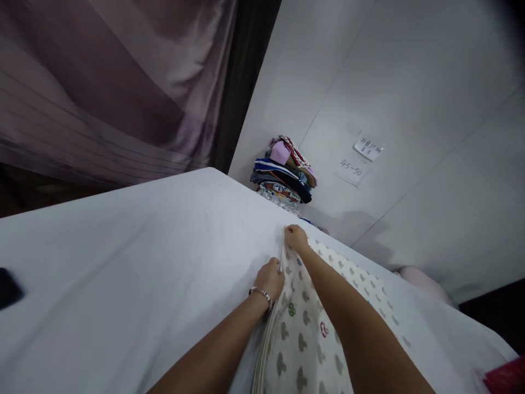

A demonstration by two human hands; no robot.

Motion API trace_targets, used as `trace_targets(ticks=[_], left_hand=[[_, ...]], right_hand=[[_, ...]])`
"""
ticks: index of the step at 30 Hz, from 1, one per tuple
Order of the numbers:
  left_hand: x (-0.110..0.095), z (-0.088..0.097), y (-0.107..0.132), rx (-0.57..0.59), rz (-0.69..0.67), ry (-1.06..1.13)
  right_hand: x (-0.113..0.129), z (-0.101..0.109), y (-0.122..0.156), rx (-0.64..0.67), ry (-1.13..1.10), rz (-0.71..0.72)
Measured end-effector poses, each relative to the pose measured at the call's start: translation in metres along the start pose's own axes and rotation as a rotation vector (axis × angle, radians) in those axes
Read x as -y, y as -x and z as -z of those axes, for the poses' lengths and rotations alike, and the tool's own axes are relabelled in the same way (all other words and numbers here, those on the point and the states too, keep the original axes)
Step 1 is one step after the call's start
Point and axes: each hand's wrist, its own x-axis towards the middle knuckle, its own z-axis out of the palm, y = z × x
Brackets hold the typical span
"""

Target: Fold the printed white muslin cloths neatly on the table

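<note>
A white cloth (pixel 301 328) printed with grey mouse-head shapes and a few coloured ones lies folded in layers on the white-covered table. At its far left corner, my right hand (pixel 296 237) is closed with the fabric pinched in its fingers. My left hand (pixel 271 279), with a silver bracelet at the wrist, is closed on the layered left edge, nearer to me. Part of the cloth is hidden beneath my right forearm.
The table (pixel 164 246) has a white cover. Behind its far edge rises a stack of folded clothes (pixel 285 169) against a white wall with paper notes (pixel 350 168). A pink-purple curtain (pixel 123 82) hangs at left. A dark object (pixel 9 288) lies far left, a red item (pixel 506 377) lower right.
</note>
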Motion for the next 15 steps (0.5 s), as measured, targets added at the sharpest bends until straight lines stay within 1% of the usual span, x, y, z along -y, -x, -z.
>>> trace_targets(ticks=[3, 6, 9, 15], left_hand=[[-0.001, 0.0, 0.002, -0.016, -0.033, -0.003], [-0.002, 0.0, 0.003, -0.02, -0.035, -0.014], [-0.001, 0.001, 0.002, -0.011, -0.028, -0.025], [-0.001, 0.001, 0.002, -0.008, -0.037, -0.022]], right_hand=[[0.011, 0.002, -0.007, 0.09, 0.063, 0.017], [0.016, 0.001, -0.011, 0.156, 0.146, 0.019], [0.015, 0.002, -0.012, 0.19, 0.21, 0.016], [0.013, 0.009, -0.013, 0.213, 0.283, 0.013]])
